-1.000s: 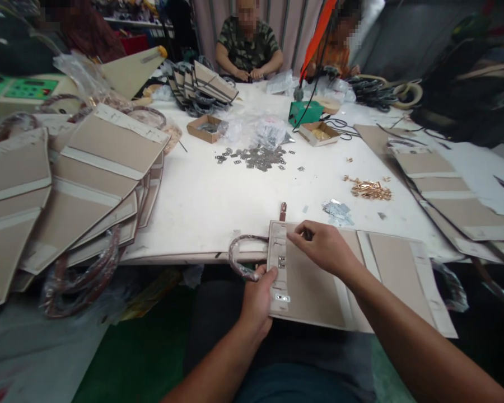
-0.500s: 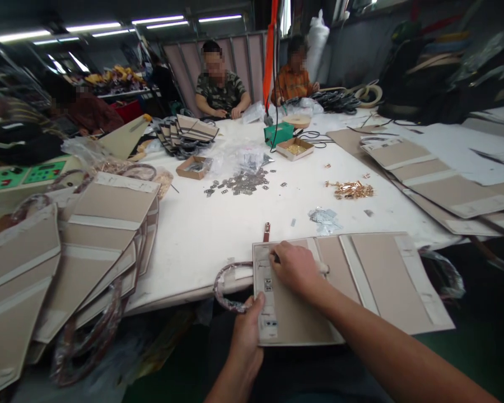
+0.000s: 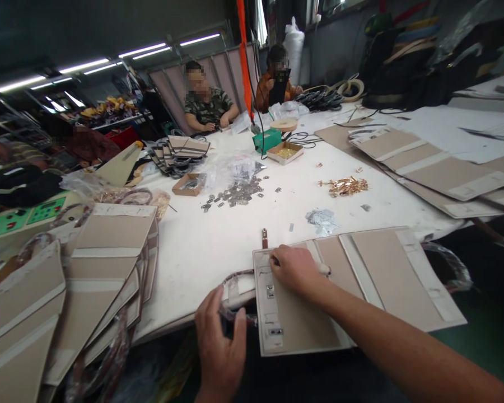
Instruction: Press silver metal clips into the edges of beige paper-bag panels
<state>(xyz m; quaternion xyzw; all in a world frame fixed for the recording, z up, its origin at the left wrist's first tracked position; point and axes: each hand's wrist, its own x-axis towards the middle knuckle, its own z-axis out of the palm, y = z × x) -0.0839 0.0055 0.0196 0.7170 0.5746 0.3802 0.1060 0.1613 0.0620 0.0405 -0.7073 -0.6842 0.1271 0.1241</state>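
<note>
Beige bag panel (image 3: 386, 274) lies across the counter's (image 3: 185, 268) front edge, part-done by the look: two metal plates (image 3: 270, 291) sit on its left-end strip (image 3: 273, 310), the spot under the right hand (image 3: 294, 271) is hidden, no plates show on the right-end strip (image 3: 428, 277). The right hand is curled at the panel's upper left, pale rod end (image 3: 325, 270) poking out past it, can't tell what it grips; left hand (image 3: 220, 341) is spread, nothing visibly held, by the plastic-wrapped handle (image 3: 237, 274), contact unclear. Near edge overhangs; silver plate pile (image 3: 321, 221) just past the far edge, room leftward toward stacked panels (image 3: 105, 235).
</note>
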